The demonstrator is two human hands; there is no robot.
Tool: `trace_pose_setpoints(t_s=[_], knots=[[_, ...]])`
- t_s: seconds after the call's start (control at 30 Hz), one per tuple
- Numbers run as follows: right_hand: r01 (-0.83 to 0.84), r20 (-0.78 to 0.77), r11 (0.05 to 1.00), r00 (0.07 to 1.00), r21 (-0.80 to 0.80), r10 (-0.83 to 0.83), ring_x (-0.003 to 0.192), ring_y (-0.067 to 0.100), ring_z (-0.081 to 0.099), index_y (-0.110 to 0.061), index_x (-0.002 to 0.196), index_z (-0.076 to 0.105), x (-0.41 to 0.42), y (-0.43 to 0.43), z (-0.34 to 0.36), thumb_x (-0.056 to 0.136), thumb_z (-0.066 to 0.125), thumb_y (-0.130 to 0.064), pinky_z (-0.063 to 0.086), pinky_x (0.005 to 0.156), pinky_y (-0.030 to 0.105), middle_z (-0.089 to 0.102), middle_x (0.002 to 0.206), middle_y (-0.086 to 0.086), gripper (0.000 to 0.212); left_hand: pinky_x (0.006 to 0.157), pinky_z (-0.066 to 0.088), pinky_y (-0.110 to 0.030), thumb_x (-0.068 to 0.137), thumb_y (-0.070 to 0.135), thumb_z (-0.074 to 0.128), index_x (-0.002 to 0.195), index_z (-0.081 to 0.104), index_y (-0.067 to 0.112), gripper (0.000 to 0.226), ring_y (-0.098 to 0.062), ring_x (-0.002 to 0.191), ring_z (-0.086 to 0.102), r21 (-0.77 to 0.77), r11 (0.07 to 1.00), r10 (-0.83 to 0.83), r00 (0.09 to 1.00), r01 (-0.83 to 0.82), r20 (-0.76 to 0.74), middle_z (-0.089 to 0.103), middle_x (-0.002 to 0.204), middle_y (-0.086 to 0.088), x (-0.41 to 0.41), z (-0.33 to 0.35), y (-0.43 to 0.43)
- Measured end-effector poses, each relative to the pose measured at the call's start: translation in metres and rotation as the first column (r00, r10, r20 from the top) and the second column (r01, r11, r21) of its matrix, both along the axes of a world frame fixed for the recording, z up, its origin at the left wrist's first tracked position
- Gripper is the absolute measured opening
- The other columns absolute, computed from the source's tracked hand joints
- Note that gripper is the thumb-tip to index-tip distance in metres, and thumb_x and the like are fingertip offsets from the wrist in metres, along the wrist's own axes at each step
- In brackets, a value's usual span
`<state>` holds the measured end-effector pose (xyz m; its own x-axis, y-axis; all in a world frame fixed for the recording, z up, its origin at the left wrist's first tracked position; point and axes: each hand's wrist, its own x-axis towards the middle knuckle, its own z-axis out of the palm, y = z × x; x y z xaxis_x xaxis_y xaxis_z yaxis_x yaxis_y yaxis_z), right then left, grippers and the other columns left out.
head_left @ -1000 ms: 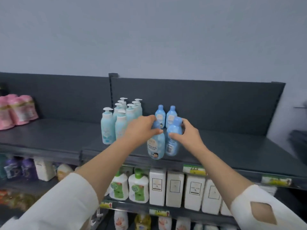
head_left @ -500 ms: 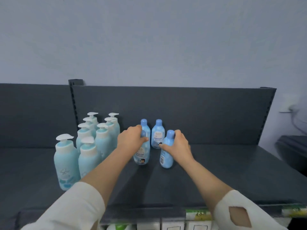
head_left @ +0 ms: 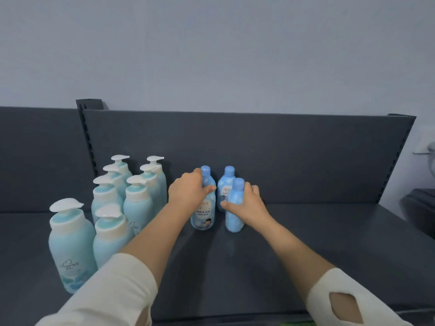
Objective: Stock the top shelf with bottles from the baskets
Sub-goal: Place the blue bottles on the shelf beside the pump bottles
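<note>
I have two small blue bottles standing on the top shelf [head_left: 306, 250], one in each hand. The left bottle [head_left: 204, 215] stands upright with its label and cartoon face toward me; my left hand [head_left: 188, 192] is wrapped over its shoulder and cap from the left, fingers curled round the neck. The right bottle [head_left: 235, 208] stands upright just beside it, label turned away, and my right hand [head_left: 247, 203] grips its body from the right, thumb across the front. Both bottle bases appear to rest on the shelf, though I cannot be sure they bear their full weight.

Directly behind them stand two more of the same blue bottles [head_left: 226, 187], close against the back panel [head_left: 306, 156]; the one behind my left hand is mostly hidden.

To the left sits a cluster of pale teal pump bottles [head_left: 136, 203] in two rows running back to the panel, with the nearest one [head_left: 70, 245] furthest left at the front.

My white sleeves [head_left: 113, 292] fill the lower corners; the right one has a diamond-shaped cut-out. A grey wall [head_left: 211, 48] rises behind the shelf.
</note>
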<state>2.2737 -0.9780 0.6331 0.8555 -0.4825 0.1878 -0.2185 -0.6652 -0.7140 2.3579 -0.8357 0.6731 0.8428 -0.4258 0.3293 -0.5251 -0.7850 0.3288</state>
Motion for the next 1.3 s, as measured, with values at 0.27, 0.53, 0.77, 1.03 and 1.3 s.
trace_pose_setpoints(t_s=[0.27,0.53,0.77,1.03,1.3], knots=[[-0.127,-0.019,0.991,0.992,0.041,0.128,0.101,0.015,0.057,-0.024,0.121,0.041,-0.012,-0.019,0.001,0.073,0.076,-0.035,0.052,0.082,0.034,0.056,0.114,-0.003,0.061,0.066,0.045,-0.033,0.088,0.043,0.058,0.103,0.050,0.011,0.036,-0.028,0.089,0.061,-0.075,0.996,-0.053,0.997,0.050,-0.049,0.061,0.095,-0.006,0.001,-0.001,0.000],[0.115,-0.039,0.986,0.992,-0.120,-0.120,0.108,0.025,0.055,-0.021,0.132,0.032,0.000,0.007,-0.010,0.073,0.074,-0.049,0.046,0.075,0.034,0.045,0.127,0.002,0.078,0.068,0.047,-0.037,0.090,0.041,0.056,0.102,0.047,0.009,0.035,-0.030,0.087,0.062,-0.077,0.996,-0.036,0.999,0.034,-0.027,0.060,0.097,-0.009,-0.003,-0.004,-0.003],[0.102,-0.001,0.990,0.995,-0.097,-0.103,0.111,0.025,0.055,-0.021,0.134,0.033,-0.005,0.007,-0.012,0.079,0.072,-0.033,0.047,0.083,0.035,0.051,0.125,0.005,0.069,0.067,0.046,-0.037,0.090,0.042,0.055,0.102,0.046,0.008,0.037,-0.030,0.089,0.061,-0.085,0.996,-0.010,1.000,0.009,-0.007,0.060,0.100,-0.011,-0.002,-0.006,-0.007],[0.113,-0.040,0.991,0.992,-0.075,-0.116,0.121,0.027,0.050,-0.022,0.148,0.015,-0.006,0.011,-0.010,0.082,0.070,-0.037,0.045,0.084,0.036,0.039,0.141,0.007,0.087,0.066,0.045,-0.036,0.091,0.048,0.051,0.112,0.043,0.009,0.045,-0.032,0.092,0.061,-0.069,0.998,0.016,1.000,-0.015,0.008,0.058,0.106,-0.010,-0.001,-0.009,-0.012],[0.125,0.020,0.773,0.989,-0.622,-0.144,0.109,0.027,0.049,-0.018,0.123,0.049,-0.060,0.016,0.000,0.093,0.052,-0.040,0.043,0.080,0.037,0.049,0.120,0.003,0.038,0.065,0.041,-0.036,0.094,0.035,0.049,0.119,0.043,0.012,0.034,-0.028,0.104,0.053,0.085,0.996,0.010,0.976,-0.029,0.216,0.049,0.115,-0.008,-0.054,-0.003,0.024]])
